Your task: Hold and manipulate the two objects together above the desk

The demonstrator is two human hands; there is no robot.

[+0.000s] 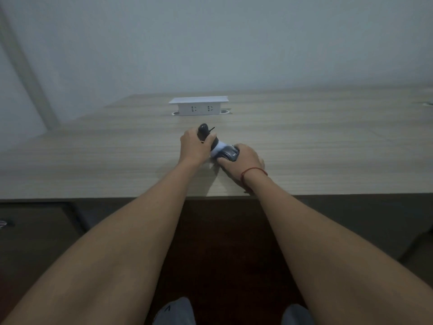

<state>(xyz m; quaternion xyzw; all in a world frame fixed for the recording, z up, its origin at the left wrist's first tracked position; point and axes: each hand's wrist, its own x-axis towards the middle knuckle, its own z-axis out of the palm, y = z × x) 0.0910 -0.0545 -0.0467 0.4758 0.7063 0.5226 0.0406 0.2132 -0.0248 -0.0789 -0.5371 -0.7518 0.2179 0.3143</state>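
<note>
On desk: two hands, one mouse.

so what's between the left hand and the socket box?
Head view: only bare desk between the left hand, which grips a dark object, and the white socket box.

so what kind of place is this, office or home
Probably an office or meeting room: a long wood-grain desk with a white pop-up socket box built into its top, set against a bare wall. Both hands work at the desk.
</note>
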